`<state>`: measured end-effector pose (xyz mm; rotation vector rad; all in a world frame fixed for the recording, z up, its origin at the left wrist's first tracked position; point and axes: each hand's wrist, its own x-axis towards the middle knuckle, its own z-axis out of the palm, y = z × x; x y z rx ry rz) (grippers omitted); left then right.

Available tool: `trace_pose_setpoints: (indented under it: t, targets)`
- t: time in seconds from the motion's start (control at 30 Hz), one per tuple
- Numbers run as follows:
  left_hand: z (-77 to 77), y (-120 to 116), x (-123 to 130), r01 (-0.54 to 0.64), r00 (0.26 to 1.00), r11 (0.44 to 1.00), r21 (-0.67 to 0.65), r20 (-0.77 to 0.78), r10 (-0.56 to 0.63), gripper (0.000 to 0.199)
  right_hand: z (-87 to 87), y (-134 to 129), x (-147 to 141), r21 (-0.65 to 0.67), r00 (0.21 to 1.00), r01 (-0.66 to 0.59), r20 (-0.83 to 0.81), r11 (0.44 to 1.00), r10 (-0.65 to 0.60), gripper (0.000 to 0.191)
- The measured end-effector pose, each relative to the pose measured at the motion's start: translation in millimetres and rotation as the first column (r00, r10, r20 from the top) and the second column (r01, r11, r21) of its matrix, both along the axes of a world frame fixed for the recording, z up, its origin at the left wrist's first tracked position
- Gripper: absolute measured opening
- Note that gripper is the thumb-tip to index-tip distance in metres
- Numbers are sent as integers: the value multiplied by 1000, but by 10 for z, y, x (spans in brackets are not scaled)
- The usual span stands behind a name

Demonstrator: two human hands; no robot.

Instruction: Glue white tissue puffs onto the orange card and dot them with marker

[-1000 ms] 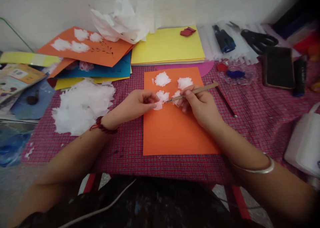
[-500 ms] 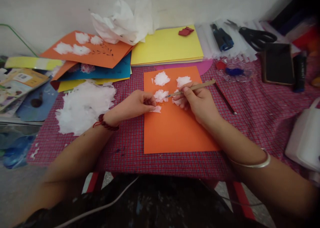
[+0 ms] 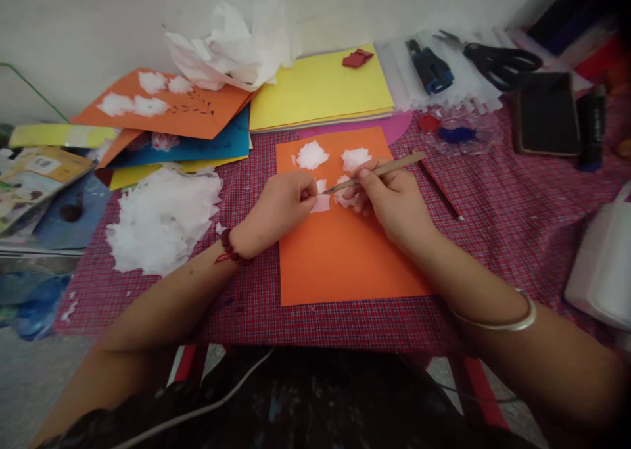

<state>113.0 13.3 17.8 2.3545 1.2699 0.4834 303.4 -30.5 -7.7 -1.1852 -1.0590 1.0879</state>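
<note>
On an orange sheet of paper (image 3: 345,258), fluffy white paper tufts (image 3: 312,154) are set in two columns. My left hand (image 3: 283,202) is closed in a pinch on a small pale paper piece (image 3: 321,203), over the lower left tuft, which it mostly hides. Between the fingers of my right hand (image 3: 394,196) is a thin tan wooden stick (image 3: 397,164). Its dark tip points left and meets or nearly meets the paper piece; which of the two I cannot tell. The right fingers partly cover the lower right tuft (image 3: 344,192).
Left of the sheet lies a heap of torn white paper (image 3: 160,219). Decorated orange card (image 3: 197,123), yellow paper (image 3: 320,91) and crumpled tissue (image 3: 231,48) are behind. At right are a dark red stick (image 3: 441,189), scissors (image 3: 503,64), a phone (image 3: 547,114) and a white object (image 3: 604,265).
My left hand has moved right, bringing the pale paper piece closer to the stick's tip and over the lower left tuft. My right hand has stayed nearly in place. The view has shifted slightly.
</note>
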Motion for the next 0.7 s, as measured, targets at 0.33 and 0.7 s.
trace_pose_setpoints:
  t: [0.33, 0.7]
  targets:
    - [-93, 65, 9, -27, 996, 999, -34, 90, 30, 11, 47, -88, -61, 82, 998, -32, 61, 996, 27, 29]
    - [-255, 257, -131, -92, 975, 992, 81, 208, 74, 14, -11, -85, -76, 66, 995, -28, 96, 997, 22, 26]
